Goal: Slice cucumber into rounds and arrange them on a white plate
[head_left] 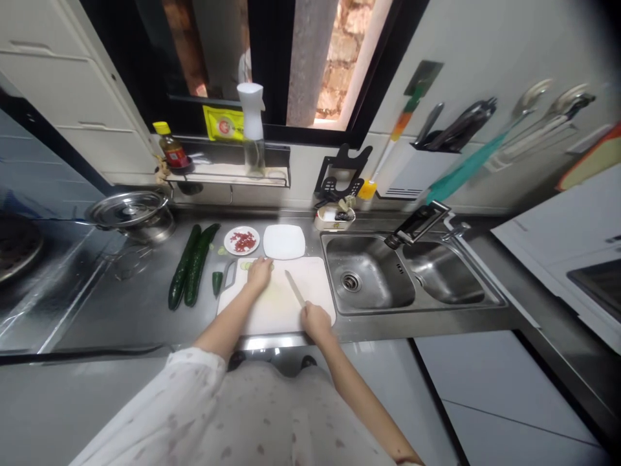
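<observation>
My right hand (317, 322) is closed round the handle of a kitchen knife (295, 290), its blade lying over the white cutting board (310, 278) and pointing away to the left. Near the board's far left edge, my left hand (260, 275) has its fingers bent together on pale green cucumber slices (246, 265); the fingers partly hide them. Left of the board's handle stands a cut cucumber piece (217, 283). Two whole cucumbers (196, 266) lie side by side further left. Beyond the board are a plate of chopped red bits (242, 241) and a white plate (284, 242).
A double sink (373, 272) with a black faucet (416, 224) adjoins the board on the right. At the left are a lidded steel pot (133, 210) and a wire stand (132, 261). A wall shelf (228, 176) holds a sauce bottle (173, 150) and a spray bottle (253, 133).
</observation>
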A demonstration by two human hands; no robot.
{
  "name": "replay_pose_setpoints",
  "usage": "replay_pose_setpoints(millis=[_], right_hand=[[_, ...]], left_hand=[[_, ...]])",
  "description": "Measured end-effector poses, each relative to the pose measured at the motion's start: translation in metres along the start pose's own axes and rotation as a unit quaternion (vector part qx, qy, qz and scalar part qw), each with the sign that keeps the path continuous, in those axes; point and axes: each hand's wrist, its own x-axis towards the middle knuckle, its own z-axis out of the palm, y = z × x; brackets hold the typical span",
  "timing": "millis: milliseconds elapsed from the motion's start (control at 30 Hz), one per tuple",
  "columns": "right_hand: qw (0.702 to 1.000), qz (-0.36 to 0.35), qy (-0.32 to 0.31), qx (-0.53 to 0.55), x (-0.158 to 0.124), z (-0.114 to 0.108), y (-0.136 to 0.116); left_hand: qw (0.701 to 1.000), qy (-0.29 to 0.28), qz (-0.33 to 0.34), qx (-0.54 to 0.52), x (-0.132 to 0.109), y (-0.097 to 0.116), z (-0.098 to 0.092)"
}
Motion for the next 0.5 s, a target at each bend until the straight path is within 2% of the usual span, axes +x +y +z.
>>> replay_pose_setpoints(millis=[233,400,500], right_hand=[[1.0,0.003,0.003,0.004,0.0012,0.0023,0.0009],[1.0,0.002,0.001,0.006,0.0023,0.0039,0.002],[1.0,-0.001,0.0,0.008,0.0018,0.0035,0.0019]], left_hand=[[0.997,-0.022,0.029,0.065,0.0088,-0.002,0.0015],[0.999,0.002,0.035,0.04,0.0089,-0.0023,-0.0003],[1.0,0.01,0.009,0.004,0.0067,-0.0034,-0.0023]])
